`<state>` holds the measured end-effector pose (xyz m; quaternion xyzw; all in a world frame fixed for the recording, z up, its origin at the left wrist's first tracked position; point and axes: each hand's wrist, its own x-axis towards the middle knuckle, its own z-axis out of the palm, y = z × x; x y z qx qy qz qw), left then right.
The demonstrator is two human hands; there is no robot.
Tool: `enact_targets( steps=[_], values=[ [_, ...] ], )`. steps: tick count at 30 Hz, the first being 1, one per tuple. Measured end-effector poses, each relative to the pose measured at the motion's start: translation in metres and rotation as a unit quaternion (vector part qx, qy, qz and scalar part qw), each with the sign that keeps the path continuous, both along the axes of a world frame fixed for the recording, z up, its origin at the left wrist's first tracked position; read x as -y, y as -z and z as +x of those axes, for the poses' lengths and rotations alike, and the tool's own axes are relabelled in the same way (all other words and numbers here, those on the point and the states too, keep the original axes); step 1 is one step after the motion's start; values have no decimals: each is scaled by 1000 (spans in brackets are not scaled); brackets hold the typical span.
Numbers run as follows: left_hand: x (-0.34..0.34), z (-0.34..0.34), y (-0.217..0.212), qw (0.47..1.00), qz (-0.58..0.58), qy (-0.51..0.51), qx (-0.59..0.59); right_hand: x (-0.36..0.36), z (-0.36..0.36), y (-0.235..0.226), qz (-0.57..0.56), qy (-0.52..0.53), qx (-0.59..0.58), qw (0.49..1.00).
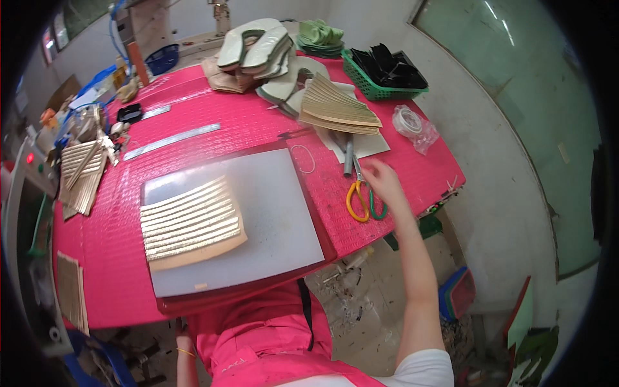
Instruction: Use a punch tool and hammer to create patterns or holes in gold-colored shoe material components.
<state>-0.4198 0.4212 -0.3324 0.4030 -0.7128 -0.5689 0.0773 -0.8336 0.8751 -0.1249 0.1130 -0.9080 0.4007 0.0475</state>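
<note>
Scissors (360, 193): one pair, yellow and green handles
Metal rulers (171, 140): two, one long, one short
Green baskets (384, 76): one
Grey cutting mats (258, 213): one
Ribbed strip sheets on mat (192, 224): one
Fanned strip stacks (338, 106): one
Hands (383, 178): one in view

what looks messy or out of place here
Nothing is spilled or damaged. The shoe pieces at the table's far end are heaped loosely, and scraps litter the floor below the near edge. The right hand reaches at the scissors.
</note>
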Motion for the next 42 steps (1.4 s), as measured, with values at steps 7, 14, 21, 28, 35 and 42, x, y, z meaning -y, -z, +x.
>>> enact_targets(
  steps=[7, 14, 21, 28, 35, 42],
  values=[
    [-27, 46, -133, 974, 0, 202, 104, 51, -78, 38, 265, 148, 48, 952],
    [-113, -212, -308, 761, -360, 515, -163, 24, -105, 25, 200, 121, 72, 970],
    [-220, -515, -222, 584, -685, 369, -231, 34, -108, 4, -248, 63, 219, 942],
    [-242, -588, -228, 690, -548, 430, -196, -10, -117, 19, -498, 62, 357, 788],
    [-121, -539, -411, 730, -536, 354, -234, -30, -88, -21, -333, 185, 90, 920],
    [123, -428, -467, 667, -688, 272, -85, -78, -13, -40, -420, 150, 109, 888]
  ],
)
